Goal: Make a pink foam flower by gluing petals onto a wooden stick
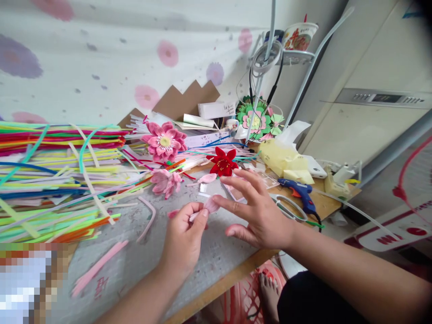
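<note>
My left hand (185, 234) pinches a pale pink petal (211, 204) by its lower end, a little above the grey work mat (135, 270). My right hand (253, 209) is just to the right with fingers spread; its index fingertip is at the petal's edge, and I cannot tell if it touches. Beyond the hands lies another pale pink petal (207, 178). A partly built pink flower (166, 182) and a red flower (222, 162) sit behind. A fuller pink flower (164, 141) stands farther back.
Bundles of coloured pipe cleaners (57, 180) fill the left side. Loose pink stems (99, 267) lie on the mat. At the right are a blue glue gun (300, 191), scissors (286, 204), a yellow tissue pack (283, 159) and a power strip (337, 182).
</note>
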The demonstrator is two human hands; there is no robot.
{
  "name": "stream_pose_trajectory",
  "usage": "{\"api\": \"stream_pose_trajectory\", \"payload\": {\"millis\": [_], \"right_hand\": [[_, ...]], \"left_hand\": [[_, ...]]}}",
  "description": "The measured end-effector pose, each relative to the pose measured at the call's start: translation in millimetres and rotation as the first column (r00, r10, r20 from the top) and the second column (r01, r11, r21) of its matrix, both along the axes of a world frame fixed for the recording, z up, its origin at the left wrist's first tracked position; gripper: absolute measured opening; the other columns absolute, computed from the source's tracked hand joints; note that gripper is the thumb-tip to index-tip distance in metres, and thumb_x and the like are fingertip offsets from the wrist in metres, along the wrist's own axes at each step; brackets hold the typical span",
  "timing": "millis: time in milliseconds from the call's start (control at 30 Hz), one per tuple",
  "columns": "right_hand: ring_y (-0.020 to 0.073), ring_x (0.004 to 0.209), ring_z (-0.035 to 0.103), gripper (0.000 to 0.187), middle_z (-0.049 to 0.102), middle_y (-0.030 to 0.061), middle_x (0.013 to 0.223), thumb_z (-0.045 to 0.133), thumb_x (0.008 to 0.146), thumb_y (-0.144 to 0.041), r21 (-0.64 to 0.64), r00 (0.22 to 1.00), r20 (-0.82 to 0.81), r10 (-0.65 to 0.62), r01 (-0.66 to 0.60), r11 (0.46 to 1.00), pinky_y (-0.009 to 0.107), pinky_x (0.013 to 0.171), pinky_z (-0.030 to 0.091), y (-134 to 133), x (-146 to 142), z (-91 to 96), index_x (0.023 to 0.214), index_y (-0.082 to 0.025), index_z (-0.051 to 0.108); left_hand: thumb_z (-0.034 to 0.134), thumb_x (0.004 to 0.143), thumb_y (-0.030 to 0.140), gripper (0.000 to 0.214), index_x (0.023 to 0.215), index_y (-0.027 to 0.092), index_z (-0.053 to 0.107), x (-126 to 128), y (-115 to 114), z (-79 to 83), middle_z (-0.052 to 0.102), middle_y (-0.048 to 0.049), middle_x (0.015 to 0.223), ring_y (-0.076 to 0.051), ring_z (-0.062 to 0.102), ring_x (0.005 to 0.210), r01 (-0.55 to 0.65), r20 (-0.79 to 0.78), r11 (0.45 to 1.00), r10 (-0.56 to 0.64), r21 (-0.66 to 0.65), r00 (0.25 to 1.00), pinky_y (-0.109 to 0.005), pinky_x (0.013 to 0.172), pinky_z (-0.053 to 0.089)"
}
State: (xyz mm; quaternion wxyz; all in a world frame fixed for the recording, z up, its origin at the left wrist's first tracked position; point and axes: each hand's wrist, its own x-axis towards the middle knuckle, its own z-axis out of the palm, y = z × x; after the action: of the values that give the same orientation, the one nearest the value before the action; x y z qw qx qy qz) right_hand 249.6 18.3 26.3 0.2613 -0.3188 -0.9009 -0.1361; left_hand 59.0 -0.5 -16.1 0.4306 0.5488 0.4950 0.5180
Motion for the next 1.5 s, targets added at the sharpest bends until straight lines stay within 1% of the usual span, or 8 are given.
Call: {"api": "stream_pose_trajectory", "payload": {"millis": [367,467,600,733,967,1067,1233,1500], "right_hand": [[0.0331,0.130,0.026,0.057,0.040,0.0072,0.139,0.043,0.081,-0.065,-0.044,0.999,-0.035,-0.021,0.020,0.999,0.053,0.106,0.022,5.0,-0.8,-0.5,0.122,-0.029,0.058],[0.0326,0.127,0.031,0.051,0.044,0.0081,0.136,0.042,0.085,-0.059,-0.118,0.988,-0.032,-0.150,0.146,0.982,0.051,0.103,0.026,28.2,14.9,-8.3,0.119,-0.027,0.061],[0.0319,0.123,0.035,0.040,0.047,0.0064,0.132,0.037,0.090,-0.051,-0.236,0.905,0.068,-0.420,0.423,0.875,0.051,0.099,0.030,63.9,43.3,-24.9,0.110,-0.033,0.067],[0.0343,0.126,0.031,0.038,0.045,0.0010,0.136,0.037,0.088,-0.057,-0.257,0.875,0.202,-0.440,0.481,0.838,0.056,0.097,0.029,78.0,53.5,-36.9,0.106,-0.041,0.067],[0.0361,0.128,0.029,0.040,0.043,0.0027,0.139,0.038,0.088,-0.056,-0.242,0.871,0.226,-0.437,0.485,0.840,0.059,0.098,0.027,79.3,45.0,-38.1,0.108,-0.036,0.067],[0.0342,0.127,0.031,0.041,0.043,0.0074,0.138,0.041,0.089,-0.050,-0.188,0.914,0.116,-0.389,0.405,0.895,0.056,0.100,0.027,63.8,34.1,-26.9,0.114,-0.028,0.064],[0.0303,0.128,0.031,0.050,0.042,0.0084,0.137,0.046,0.085,-0.055,-0.024,0.998,-0.039,0.054,-0.055,0.998,0.052,0.105,0.025,23.4,9.8,-2.7,0.122,-0.025,0.058],[0.0328,0.129,0.030,0.051,0.042,0.0101,0.138,0.046,0.085,-0.057,0.084,0.996,-0.031,0.079,-0.076,0.994,0.056,0.106,0.022,1.1,-3.4,0.4,0.122,-0.024,0.057]], "left_hand": [[0.051,0.084,0.037,0.019,0.080,0.019,0.057,-0.1,-1.9,3.0,0.048,0.0050,0.060,-0.012,0.044,0.058,0.007,-0.070,1.000,-0.007,0.011,0.998,-0.024,0.054,0.031],[0.052,0.083,0.037,0.019,0.081,0.019,0.057,-0.3,-1.0,1.8,0.048,0.0050,0.060,-0.012,0.042,0.057,-0.023,-0.075,1.000,0.021,-0.014,0.997,-0.024,0.054,0.031],[0.052,0.082,0.037,0.018,0.078,0.020,0.056,-0.5,1.0,-1.8,0.047,0.0053,0.059,-0.011,0.041,0.056,-0.056,-0.052,0.997,0.053,-0.049,0.997,-0.023,0.051,0.029],[0.051,0.082,0.038,0.018,0.078,0.021,0.055,-0.9,2.1,-4.5,0.047,0.0055,0.059,-0.011,0.040,0.055,-0.064,-0.042,0.996,0.061,-0.068,0.997,-0.023,0.049,0.026],[0.052,0.083,0.035,0.016,0.077,0.021,0.054,-0.4,3.3,-4.4,0.048,0.0057,0.059,-0.011,0.041,0.058,-0.059,-0.017,0.997,0.058,-0.058,0.998,-0.024,0.055,0.029],[0.052,0.083,0.035,0.017,0.076,0.021,0.054,0.6,2.7,-3.0,0.047,0.0059,0.058,-0.011,0.041,0.059,-0.064,-0.010,0.995,0.064,-0.070,0.998,-0.025,0.058,0.030],[0.051,0.084,0.035,0.017,0.077,0.020,0.056,1.3,0.1,-3.1,0.048,0.0053,0.060,-0.012,0.043,0.062,-0.050,0.044,0.997,0.052,-0.062,0.998,-0.025,0.062,0.032],[0.052,0.084,0.036,0.019,0.077,0.020,0.057,3.1,0.1,-2.7,0.049,0.0048,0.062,-0.013,0.044,0.064,-0.010,0.123,1.000,0.014,-0.028,0.992,-0.025,0.061,0.034]]}}
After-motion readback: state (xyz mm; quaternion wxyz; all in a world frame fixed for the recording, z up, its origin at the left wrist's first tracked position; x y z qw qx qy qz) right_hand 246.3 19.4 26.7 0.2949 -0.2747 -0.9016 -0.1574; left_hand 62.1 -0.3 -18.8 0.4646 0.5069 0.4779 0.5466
